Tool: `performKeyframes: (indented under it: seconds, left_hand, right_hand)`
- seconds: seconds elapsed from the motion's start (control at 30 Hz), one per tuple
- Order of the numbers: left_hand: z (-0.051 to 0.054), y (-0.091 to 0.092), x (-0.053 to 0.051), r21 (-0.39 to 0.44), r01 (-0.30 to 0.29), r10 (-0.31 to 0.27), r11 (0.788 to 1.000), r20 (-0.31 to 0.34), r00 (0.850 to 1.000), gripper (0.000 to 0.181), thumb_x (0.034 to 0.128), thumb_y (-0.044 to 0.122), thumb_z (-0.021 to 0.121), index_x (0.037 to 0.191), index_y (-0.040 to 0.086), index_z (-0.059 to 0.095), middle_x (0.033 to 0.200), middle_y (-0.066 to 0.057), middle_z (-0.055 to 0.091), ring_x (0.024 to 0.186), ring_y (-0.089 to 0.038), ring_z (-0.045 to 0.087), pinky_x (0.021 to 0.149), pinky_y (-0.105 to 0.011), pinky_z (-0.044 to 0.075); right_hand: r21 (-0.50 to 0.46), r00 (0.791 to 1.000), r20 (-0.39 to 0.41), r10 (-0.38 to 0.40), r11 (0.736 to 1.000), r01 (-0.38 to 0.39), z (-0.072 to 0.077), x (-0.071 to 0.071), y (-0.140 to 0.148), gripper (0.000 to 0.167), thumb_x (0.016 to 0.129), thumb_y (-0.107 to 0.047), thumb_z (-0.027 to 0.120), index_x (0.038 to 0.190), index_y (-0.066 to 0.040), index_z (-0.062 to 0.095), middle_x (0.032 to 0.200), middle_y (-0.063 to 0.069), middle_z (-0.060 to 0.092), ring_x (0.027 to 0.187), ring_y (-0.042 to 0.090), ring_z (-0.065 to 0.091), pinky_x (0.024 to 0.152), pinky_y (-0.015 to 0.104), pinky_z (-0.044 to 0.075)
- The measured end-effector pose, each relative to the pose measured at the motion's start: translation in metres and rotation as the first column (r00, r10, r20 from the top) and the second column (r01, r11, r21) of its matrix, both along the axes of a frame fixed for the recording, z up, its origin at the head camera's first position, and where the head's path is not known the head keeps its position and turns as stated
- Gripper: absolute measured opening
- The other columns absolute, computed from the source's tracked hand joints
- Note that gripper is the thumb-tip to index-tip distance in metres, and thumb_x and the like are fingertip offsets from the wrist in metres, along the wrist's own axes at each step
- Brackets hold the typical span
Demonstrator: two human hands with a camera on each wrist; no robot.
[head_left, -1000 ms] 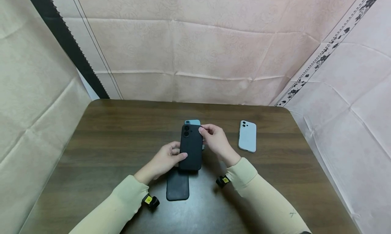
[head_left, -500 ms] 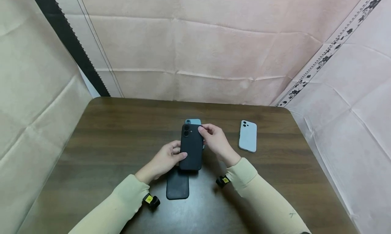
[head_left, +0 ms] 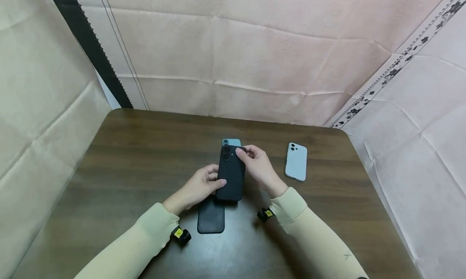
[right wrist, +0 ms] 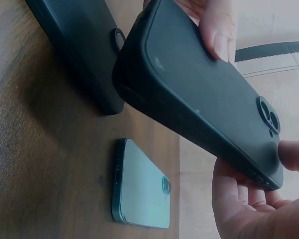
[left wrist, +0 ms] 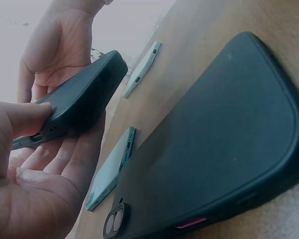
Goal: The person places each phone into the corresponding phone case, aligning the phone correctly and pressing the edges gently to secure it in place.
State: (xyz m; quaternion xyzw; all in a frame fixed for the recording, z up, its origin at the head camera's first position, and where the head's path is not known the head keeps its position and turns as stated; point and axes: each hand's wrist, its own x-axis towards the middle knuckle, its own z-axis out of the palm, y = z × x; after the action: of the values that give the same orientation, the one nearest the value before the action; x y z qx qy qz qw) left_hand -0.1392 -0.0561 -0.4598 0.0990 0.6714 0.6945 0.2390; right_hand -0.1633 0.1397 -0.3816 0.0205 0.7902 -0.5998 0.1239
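Fingers (right wrist: 219,42) of both hands pinch one raised black phone (head_left: 232,176)

Left hand (head_left: 198,185): thumb on the phone's back at the lower left side, other fingers behind. Right hand (head_left: 260,165): thumb at the upper right corner beside the cameras, fingers curled underneath. Phone sits between the two grips, off the table (head_left: 109,182), camera side up. Can't tell from my feed whether its case is seated all round.

Nearby: lying black phone (head_left: 211,220), just nearer the wearer than the left fingertips; blue phone (head_left: 231,142), just beyond the right thumb; pale phone (head_left: 296,161), well right of the right fingers.

Step looks like two-handed handling. To do it well, I'd have the left pinch hold firm, the right do the fine work at the corner, thumbs off the lenses, even pressure. Likely risk: the smooth lower end slipping onto the lying phone, so I'd go slow.
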Motion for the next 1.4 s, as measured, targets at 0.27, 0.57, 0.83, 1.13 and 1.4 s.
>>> performKeyframes:
  seconds: [0.27, 0.57, 0.83, 1.13, 1.4]
  left_hand:
    - [-0.004, 0.0, -0.001, -0.023, 0.017, -0.017, 1.0, -0.005, 1.0, 0.042, 0.0945, 0.018, 0.065, 0.133, 0.009, 0.05, 0.118, -0.009, 0.066, 0.098, -0.023, 0.068, 0.082, -0.038, 0.055]
    - [-0.005, 0.001, 0.001, -0.084, 0.027, -0.03, 0.996, -0.026, 0.999, 0.043, 0.0934, 0.024, 0.067, 0.131, 0.008, 0.055, 0.119, -0.007, 0.066, 0.101, -0.02, 0.067, 0.086, -0.036, 0.053]
    - [-0.009, 0.002, 0.0, -0.056, 0.044, -0.047, 0.997, -0.044, 0.998, 0.038, 0.0945, 0.019, 0.065, 0.129, 0.007, 0.056, 0.117, -0.008, 0.067, 0.101, -0.02, 0.067, 0.085, -0.035, 0.053]
    - [-0.005, 0.004, 0.002, -0.052, 0.051, -0.054, 0.997, -0.057, 0.997, 0.037, 0.0958, 0.016, 0.063, 0.13, 0.006, 0.054, 0.115, -0.007, 0.068, 0.101, -0.02, 0.067, 0.087, -0.035, 0.053]
    - [-0.005, 0.002, 0.002, -0.041, 0.024, -0.027, 0.999, -0.055, 0.998, 0.039, 0.0958, 0.017, 0.063, 0.132, 0.007, 0.052, 0.116, -0.008, 0.067, 0.1, -0.021, 0.067, 0.089, -0.036, 0.052]
  right_hand:
    - [-0.009, 1.0, 0.011, 0.012, 1.0, -0.012, -0.017, -0.012, 0.004, 0.034, 0.097, -0.034, 0.06, 0.114, -0.005, 0.061, 0.103, 0.014, 0.065, 0.095, 0.027, 0.056, 0.082, 0.039, 0.045]
    - [-0.018, 0.999, -0.032, 0.027, 0.999, -0.028, -0.033, -0.02, 0.005, 0.041, 0.09, -0.049, 0.064, 0.11, -0.013, 0.066, 0.105, 0.009, 0.062, 0.096, 0.026, 0.055, 0.081, 0.038, 0.047]
    - [-0.008, 0.999, -0.043, 0.024, 1.0, -0.024, -0.031, -0.019, 0.001, 0.039, 0.089, -0.049, 0.066, 0.101, -0.012, 0.068, 0.101, 0.008, 0.063, 0.092, 0.024, 0.056, 0.077, 0.037, 0.048]
    - [0.014, 0.999, -0.047, 0.016, 1.0, -0.015, -0.03, -0.019, 0.0, 0.037, 0.09, -0.048, 0.065, 0.099, -0.012, 0.068, 0.093, 0.009, 0.064, 0.085, 0.024, 0.058, 0.07, 0.035, 0.048]
    - [-0.01, 0.998, -0.06, -0.007, 1.0, 0.006, -0.031, -0.018, 0.001, 0.037, 0.091, -0.046, 0.065, 0.108, -0.014, 0.065, 0.104, 0.007, 0.063, 0.093, 0.023, 0.058, 0.081, 0.037, 0.048]
